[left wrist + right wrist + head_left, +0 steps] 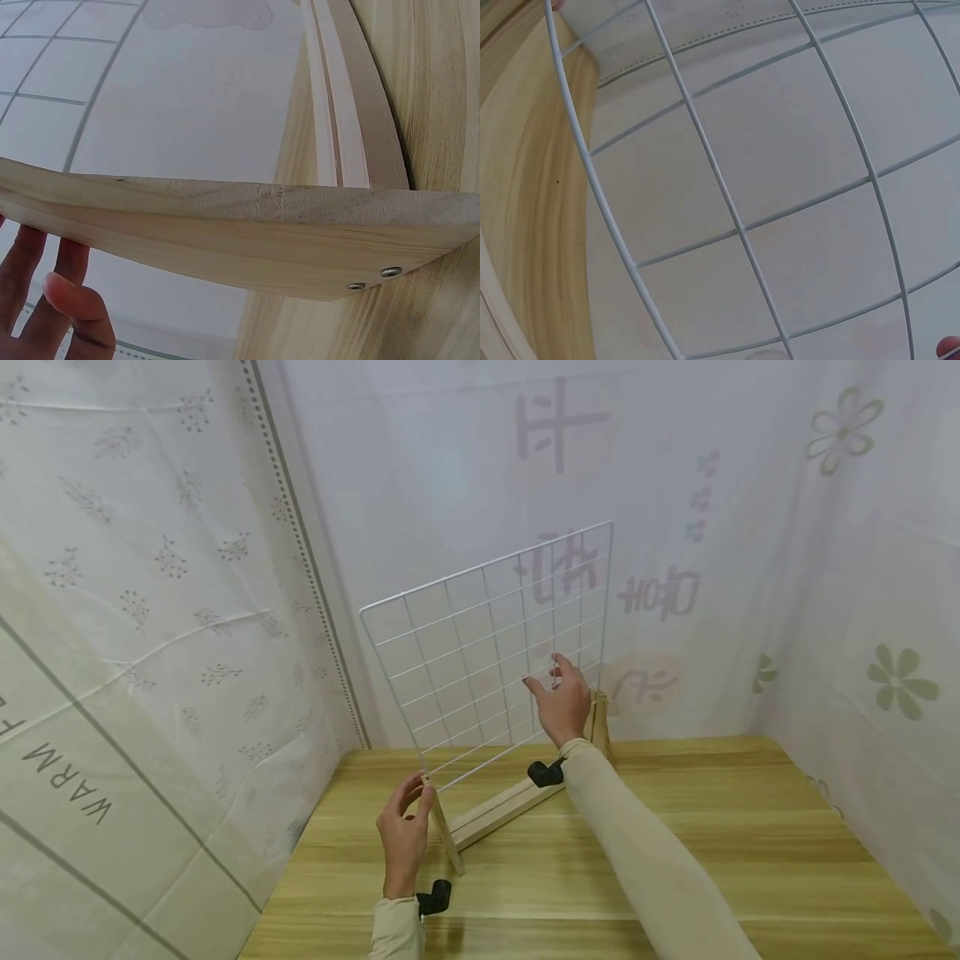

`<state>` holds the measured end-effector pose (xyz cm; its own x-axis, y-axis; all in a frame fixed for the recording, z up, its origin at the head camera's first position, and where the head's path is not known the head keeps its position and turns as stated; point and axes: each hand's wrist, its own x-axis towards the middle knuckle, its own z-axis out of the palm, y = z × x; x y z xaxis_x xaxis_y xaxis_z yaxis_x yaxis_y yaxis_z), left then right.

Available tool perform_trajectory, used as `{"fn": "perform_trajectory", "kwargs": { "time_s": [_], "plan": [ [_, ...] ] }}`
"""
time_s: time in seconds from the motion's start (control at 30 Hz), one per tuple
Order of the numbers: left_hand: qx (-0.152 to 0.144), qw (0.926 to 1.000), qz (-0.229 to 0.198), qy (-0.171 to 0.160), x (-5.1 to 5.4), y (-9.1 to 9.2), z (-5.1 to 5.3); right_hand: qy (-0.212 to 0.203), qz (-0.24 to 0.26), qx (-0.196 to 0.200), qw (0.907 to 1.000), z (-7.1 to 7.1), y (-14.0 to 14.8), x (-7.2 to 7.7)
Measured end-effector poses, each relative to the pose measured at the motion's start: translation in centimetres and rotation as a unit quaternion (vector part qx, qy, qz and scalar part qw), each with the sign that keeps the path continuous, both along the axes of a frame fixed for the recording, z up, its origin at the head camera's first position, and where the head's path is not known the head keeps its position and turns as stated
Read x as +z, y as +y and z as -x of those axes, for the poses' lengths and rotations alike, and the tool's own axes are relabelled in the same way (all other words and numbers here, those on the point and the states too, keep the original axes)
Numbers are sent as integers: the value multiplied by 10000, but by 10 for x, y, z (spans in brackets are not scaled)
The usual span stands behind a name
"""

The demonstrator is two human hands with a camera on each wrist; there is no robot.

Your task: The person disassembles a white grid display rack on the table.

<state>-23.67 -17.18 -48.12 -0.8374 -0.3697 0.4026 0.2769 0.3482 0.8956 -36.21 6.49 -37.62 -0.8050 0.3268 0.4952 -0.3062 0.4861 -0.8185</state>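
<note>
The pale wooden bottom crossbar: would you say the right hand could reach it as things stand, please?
Probably yes: in the head view the right hand is higher than the crossbar, whose visible left stretch looks unobstructed.

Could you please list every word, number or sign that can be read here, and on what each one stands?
"WARM": on the left cloth.
Letters beside it, at the picture's edge: cut off, not surely readable.
Large pink characters on the back cloth: too faint and blurred to read.
No readable text on the wire grid or wooden stand.
</note>
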Motion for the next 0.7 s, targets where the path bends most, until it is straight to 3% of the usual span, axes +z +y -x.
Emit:
{"fn": "perform_trajectory", "kwargs": {
  "time_s": [0.13,0.23,0.7],
  "plan": [
    [66,10000,-19,56,-17,-5,12,17,38,37,10000,0,0,4],
    [73,9999,-33,122,-21,-7,14,112,-9,32,9999,0,0,7],
    [17,9999,-64,143,-21,-9,14,385,-100,-67,9992,-8,0,23]
  ]
}}
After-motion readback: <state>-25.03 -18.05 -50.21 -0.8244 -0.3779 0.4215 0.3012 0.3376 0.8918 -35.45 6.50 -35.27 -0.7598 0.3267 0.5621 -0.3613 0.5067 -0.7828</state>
